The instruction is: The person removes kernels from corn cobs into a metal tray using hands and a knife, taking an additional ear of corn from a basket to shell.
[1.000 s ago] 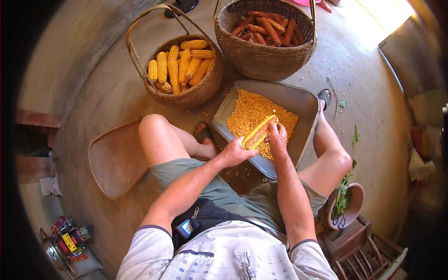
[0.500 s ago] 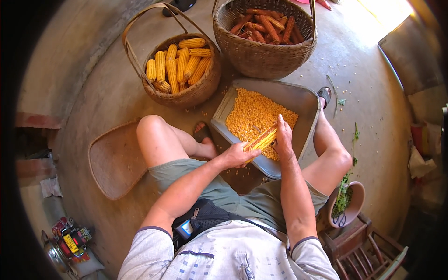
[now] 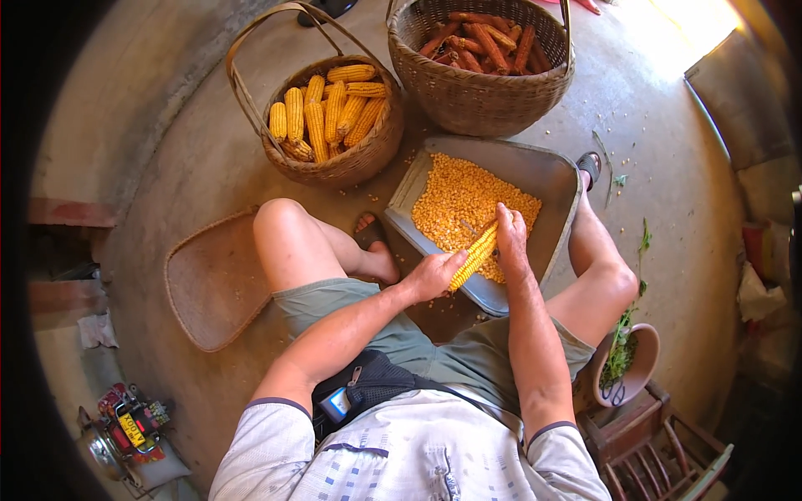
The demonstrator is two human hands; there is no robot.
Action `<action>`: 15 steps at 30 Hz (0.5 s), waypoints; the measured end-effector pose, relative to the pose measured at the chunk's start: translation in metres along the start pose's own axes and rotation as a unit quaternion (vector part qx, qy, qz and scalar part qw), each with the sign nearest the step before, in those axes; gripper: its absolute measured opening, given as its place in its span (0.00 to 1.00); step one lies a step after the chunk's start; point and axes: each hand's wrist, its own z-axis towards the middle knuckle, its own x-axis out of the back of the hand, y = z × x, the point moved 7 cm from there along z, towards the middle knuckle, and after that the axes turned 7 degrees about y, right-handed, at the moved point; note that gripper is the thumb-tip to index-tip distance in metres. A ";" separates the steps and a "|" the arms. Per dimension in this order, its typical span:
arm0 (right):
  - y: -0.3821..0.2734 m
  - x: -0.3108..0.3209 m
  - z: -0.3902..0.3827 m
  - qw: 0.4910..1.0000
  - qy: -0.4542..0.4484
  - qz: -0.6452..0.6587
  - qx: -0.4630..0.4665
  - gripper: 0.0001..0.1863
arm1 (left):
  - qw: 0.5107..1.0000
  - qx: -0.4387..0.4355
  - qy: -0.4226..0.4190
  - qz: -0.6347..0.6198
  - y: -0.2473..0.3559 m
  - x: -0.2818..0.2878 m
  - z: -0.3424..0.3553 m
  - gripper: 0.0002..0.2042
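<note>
A yellow corn cob (image 3: 477, 255) lies slantwise between my hands, above a grey tub (image 3: 558, 200). My left hand (image 3: 434, 275) is closed round its lower left end. Around its upper right end my right hand (image 3: 512, 238) is wrapped, thumb upward; part of the cob is hidden by the fingers. Loose corn kernels (image 3: 468, 192) form a heap in the tub below. Full rows of kernels show on the side of the cob facing up.
Beyond the tub stand a handled basket (image 3: 368, 159) of yellow cobs and a larger basket (image 3: 480, 100) of bare reddish cobs. A shallow woven tray (image 3: 196, 292) lies left of my knee. On the right are a pink bucket (image 3: 647, 359) with green plants and a wooden chair (image 3: 668, 451).
The cob has been turned in my hands: a reddish bare strip faced up before, and full yellow rows face up now. The whole view has shifted slightly.
</note>
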 end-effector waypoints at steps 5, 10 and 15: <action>-0.008 0.000 -0.003 1.000 0.005 -0.006 0.005 0.24 | 1.000 -0.002 0.001 -0.019 -0.004 0.003 0.001 0.25; 0.022 -0.006 0.013 0.980 -0.048 0.189 -0.049 0.22 | 0.998 -0.039 0.046 0.000 -0.002 0.013 0.012 0.26; -0.006 0.008 -0.003 0.984 0.023 0.044 0.169 0.22 | 0.988 0.060 -0.009 -0.142 0.003 0.005 0.003 0.25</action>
